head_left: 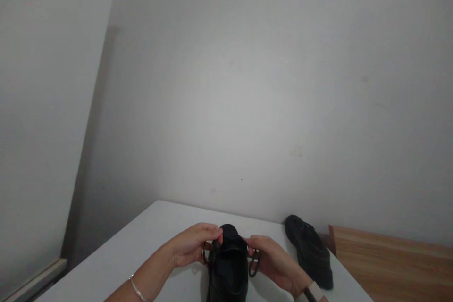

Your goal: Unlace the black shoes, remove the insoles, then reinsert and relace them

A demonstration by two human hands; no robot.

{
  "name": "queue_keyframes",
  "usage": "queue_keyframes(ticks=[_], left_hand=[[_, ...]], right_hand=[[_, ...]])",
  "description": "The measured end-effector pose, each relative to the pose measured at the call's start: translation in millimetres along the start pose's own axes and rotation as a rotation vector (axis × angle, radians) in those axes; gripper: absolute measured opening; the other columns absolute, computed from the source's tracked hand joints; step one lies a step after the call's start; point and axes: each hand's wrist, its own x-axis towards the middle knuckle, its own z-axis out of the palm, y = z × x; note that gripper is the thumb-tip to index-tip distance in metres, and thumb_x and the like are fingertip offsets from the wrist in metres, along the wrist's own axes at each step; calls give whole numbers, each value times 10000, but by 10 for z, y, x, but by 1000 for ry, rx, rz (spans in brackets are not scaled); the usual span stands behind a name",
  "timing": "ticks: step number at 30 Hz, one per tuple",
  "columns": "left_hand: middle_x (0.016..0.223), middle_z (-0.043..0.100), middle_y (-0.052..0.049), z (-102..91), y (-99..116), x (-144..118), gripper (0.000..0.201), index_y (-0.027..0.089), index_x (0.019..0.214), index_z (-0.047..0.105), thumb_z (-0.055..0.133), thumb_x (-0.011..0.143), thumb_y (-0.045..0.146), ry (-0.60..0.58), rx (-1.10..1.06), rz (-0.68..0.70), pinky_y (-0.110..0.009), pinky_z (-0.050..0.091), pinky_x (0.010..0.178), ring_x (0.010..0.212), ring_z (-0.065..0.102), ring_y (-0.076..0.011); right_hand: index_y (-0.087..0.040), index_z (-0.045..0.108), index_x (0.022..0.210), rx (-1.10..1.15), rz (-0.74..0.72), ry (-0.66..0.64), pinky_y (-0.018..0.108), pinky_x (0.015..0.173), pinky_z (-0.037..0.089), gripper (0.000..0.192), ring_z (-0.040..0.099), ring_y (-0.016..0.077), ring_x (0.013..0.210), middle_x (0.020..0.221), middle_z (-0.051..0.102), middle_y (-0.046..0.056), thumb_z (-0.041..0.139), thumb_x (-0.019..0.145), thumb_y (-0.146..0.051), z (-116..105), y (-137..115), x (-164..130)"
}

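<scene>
A black shoe [230, 278] stands on the white table in front of me, its toe pointing away and its opening facing me. My left hand [194, 247] is closed at the shoe's left side, with the thumb and fingers pinching near the tongue and eyelets. A bit of dark lace shows by those fingers. On the other side, my right hand [271, 259] is closed in a pinch at the shoe's upper edge, and a loop of black shoelace [253, 265] hangs from its fingers. The fingertips of both hands are partly hidden.
A second black shoe [309, 250] lies at the right edge of the white table [166, 222]. Beyond it is a wooden board [392, 264]. A grey wall [240, 104] rises directly behind the table. A pale ledge [44, 279] is at the lower left.
</scene>
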Motion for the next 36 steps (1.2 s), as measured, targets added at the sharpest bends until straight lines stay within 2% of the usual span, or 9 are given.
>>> queue_keyframes(ticks=[3, 5, 8, 15, 20, 25, 29, 32, 36], left_hand=[[814, 586, -27, 26, 51, -54, 296, 154, 735, 639, 671, 708, 447, 104, 135, 57, -265, 361, 670, 782, 503, -158], [806, 610, -25, 74, 95, -78, 311, 151, 703, 653, 651, 721, 461, 196, 242, 114, -259, 337, 704, 802, 498, -155], [744, 622, -28, 192, 173, -81, 350, 137, 697, 672, 623, 735, 481, 185, 295, 140, -256, 316, 664, 718, 492, -143], [738, 612, -35, 363, 287, 52, 292, 127, 727, 657, 620, 771, 414, -48, 176, 221, -243, 327, 627, 682, 492, -126], [775, 608, -52, 327, 279, 176, 357, 120, 813, 666, 585, 801, 467, -131, 95, 234, -255, 357, 655, 666, 493, -121], [738, 597, -39, 194, 180, 280, 367, 108, 906, 684, 627, 783, 449, -58, 116, 292, -239, 352, 628, 638, 486, -106], [711, 599, -20, -49, -6, 334, 285, 114, 929, 683, 719, 732, 317, 109, -59, 390, -217, 366, 639, 654, 505, -93], [756, 632, -27, -199, -111, 332, 285, 135, 998, 659, 714, 747, 257, 198, -252, 489, -227, 404, 740, 728, 548, -100], [833, 653, -32, -246, -142, 274, 436, 194, 1219, 523, 652, 802, 206, 155, -423, 540, -353, 398, 936, 880, 603, -157]], right_hand=[[-148, 620, 597, -219, -74, 107, 358, 791, 397, 291, 536, 239, 952, 900, 640, 92, 658, 725, -406, 35, -58, -10], [-157, 655, 605, -371, -146, 156, 401, 918, 331, 313, 441, 287, 1167, 1115, 624, 126, 647, 733, -442, 71, -129, -11], [-168, 690, 641, -472, -245, 97, 419, 1018, 237, 318, 387, 280, 1246, 1194, 605, 126, 615, 771, -449, 150, -261, 0], [-171, 712, 695, -489, -359, -141, 355, 953, 337, 320, 524, 238, 1070, 1051, 661, 85, 593, 804, -448, 337, -427, 98], [-172, 681, 653, -370, -401, -115, 330, 802, 411, 375, 576, 205, 848, 849, 679, 65, 549, 822, -479, 292, -325, 201], [-167, 717, 796, -126, -434, 17, 368, 910, 387, 259, 578, 215, 916, 867, 683, 78, 639, 777, -414, 118, -130, 277], [-171, 699, 837, 185, -453, 131, 392, 971, 369, 210, 597, 200, 924, 901, 676, 68, 729, 714, -339, -84, 9, 305], [-198, 672, 877, 345, -450, 209, 390, 973, 388, 249, 609, 173, 871, 839, 654, 23, 770, 674, -304, -190, 62, 303], [-257, 609, 1057, 398, -489, 290, 316, 854, 456, 408, 568, 114, 739, 773, 594, -29, 765, 681, -281, -232, 80, 280]])
